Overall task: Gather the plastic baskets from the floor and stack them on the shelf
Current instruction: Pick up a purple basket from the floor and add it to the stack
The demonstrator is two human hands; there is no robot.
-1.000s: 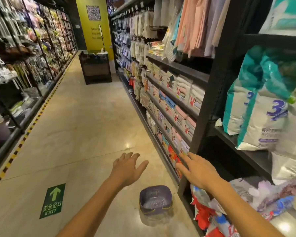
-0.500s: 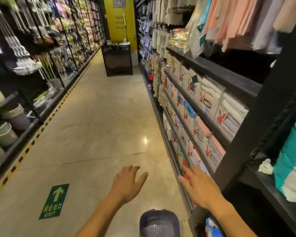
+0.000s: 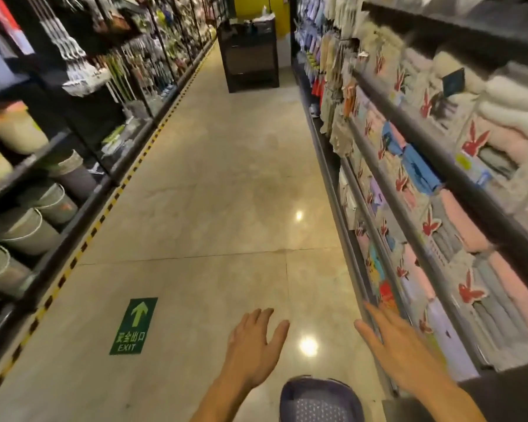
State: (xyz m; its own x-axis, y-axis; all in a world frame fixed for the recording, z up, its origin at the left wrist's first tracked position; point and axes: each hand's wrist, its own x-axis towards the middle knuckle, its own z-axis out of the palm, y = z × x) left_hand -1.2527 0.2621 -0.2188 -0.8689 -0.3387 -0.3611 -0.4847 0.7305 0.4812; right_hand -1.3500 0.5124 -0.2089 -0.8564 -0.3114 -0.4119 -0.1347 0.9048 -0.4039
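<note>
One purple basket (image 3: 321, 402) sits on the floor (image 3: 214, 184) at the bottom edge; left hand (image 3: 252, 348) and right hand (image 3: 406, 351) hover above, fingers spread, holding nothing; towel shelf (image 3: 424, 190) at right.

A basket (image 3: 321, 402) sits on the floor (image 3: 214, 184) between both hands, shelves (image 3: 424, 190) to its right, a sign (image 3: 134, 325) left.

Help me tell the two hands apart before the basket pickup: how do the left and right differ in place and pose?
The left hand hovers over bare floor, left of the purple basket; the right hand is by the towel shelf, its fingertips overlapping the shelf edge. The left hand's thumb splays rightward, the right hand's leftward. Both are open, empty, palms down, above the basket.
</note>
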